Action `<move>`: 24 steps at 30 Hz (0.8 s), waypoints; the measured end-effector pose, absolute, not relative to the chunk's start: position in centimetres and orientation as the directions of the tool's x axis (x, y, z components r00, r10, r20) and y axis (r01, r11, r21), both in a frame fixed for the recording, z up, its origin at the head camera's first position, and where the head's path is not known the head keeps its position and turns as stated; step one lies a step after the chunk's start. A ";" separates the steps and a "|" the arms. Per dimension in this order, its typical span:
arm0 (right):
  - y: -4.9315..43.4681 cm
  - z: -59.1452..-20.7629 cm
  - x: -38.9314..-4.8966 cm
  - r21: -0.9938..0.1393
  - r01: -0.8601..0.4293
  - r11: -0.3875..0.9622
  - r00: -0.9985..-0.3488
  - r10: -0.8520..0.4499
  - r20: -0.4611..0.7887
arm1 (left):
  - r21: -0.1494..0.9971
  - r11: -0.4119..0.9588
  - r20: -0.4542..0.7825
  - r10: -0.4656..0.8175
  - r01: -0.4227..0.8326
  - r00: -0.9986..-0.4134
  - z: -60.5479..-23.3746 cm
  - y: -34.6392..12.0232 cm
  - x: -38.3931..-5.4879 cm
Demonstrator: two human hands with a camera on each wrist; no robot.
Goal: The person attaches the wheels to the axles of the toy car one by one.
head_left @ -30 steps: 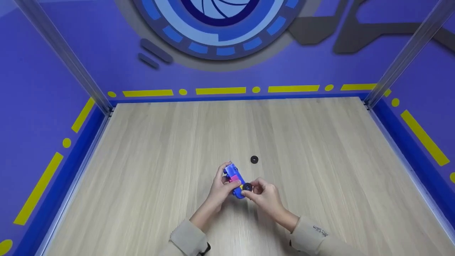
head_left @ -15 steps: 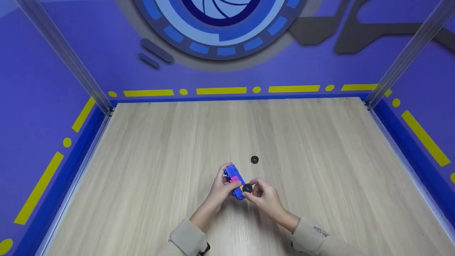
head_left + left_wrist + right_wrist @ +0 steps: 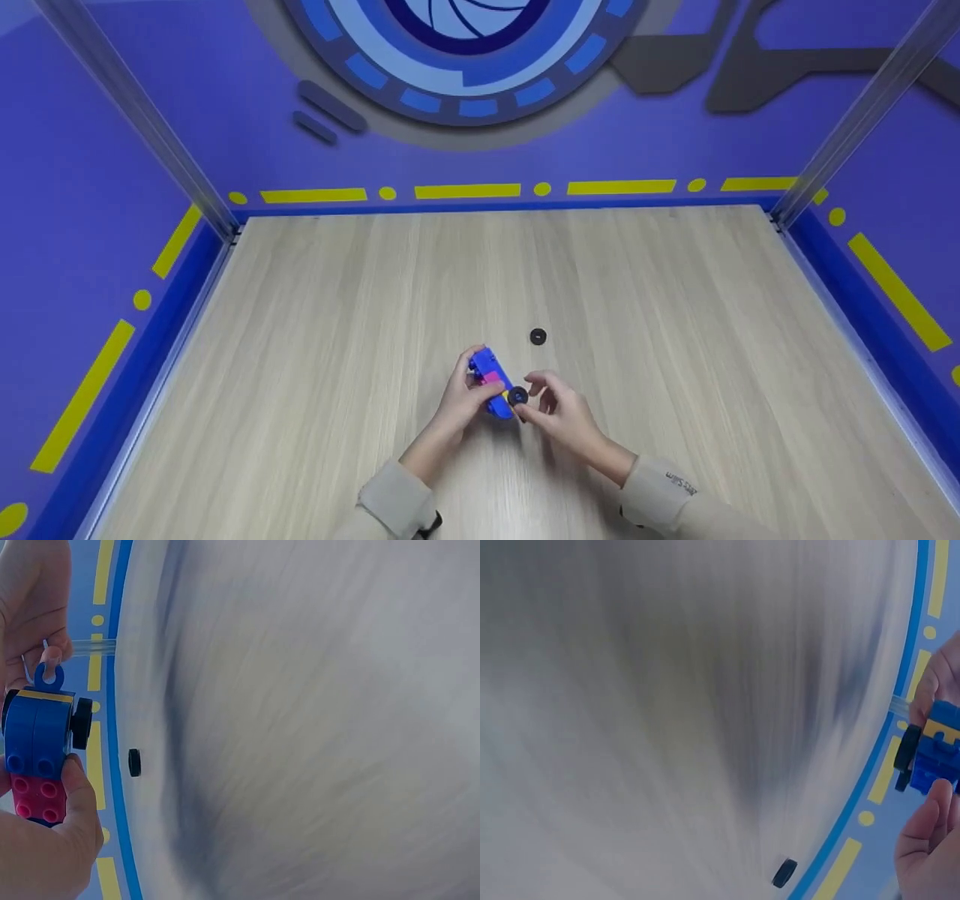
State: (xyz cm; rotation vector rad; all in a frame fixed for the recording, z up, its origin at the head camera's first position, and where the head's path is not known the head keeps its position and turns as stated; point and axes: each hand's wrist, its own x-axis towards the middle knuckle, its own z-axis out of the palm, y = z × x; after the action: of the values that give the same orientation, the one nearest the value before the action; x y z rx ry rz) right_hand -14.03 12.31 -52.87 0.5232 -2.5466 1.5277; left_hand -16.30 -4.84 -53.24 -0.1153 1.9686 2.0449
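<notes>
In the head view my left hand (image 3: 457,405) grips a toy car (image 3: 501,409) of blue, pink and yellow building blocks, its thumb across the pink part. A black wheel (image 3: 517,395) sits at the car's near right side. My right hand (image 3: 566,416) is beside this wheel, thumb tip close to it, index finger raised apart from it. Whether the thumb touches is hard to tell. The left wrist view shows the car's blue end with a hook (image 3: 49,676) and black wheels on both sides. Part of the car is cut off in the right wrist view.
A loose black wheel (image 3: 538,337) lies on the wooden tabletop (image 3: 360,300), beyond the car and slightly right. Blue panels with yellow markings (image 3: 466,191) border the table at the back and both sides.
My right index finger has lifted off the wheel, which my right hand pinched earlier. The wheel now stays at the car's side. The left hand keeps its grip, with the car shifted slightly left.
</notes>
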 end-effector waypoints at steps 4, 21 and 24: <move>12.9 -53.7 -14.7 -0.823 -0.377 0.425 -0.925 -0.218 0.311 | 0.955 -0.017 -0.291 0.158 -0.297 -0.944 -52.5 -5.0 -16.0; 14.3 -54.8 -18.5 -0.820 -0.234 0.522 -0.971 -0.081 0.225 | 0.939 -0.009 -0.340 0.108 -0.343 -0.934 -53.6 -5.1 -16.6; 14.4 -54.9 -19.0 -0.811 -0.199 0.550 -0.978 -0.056 0.201 | 0.938 -0.011 -0.344 0.111 -0.348 -0.932 -53.5 -5.1 -16.5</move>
State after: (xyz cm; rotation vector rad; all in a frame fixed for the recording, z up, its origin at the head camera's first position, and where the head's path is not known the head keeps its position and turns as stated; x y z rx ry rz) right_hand -19.02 14.36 -54.92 0.2178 -2.6298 1.4056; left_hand -16.53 -5.15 -53.47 -0.2472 1.9523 2.0136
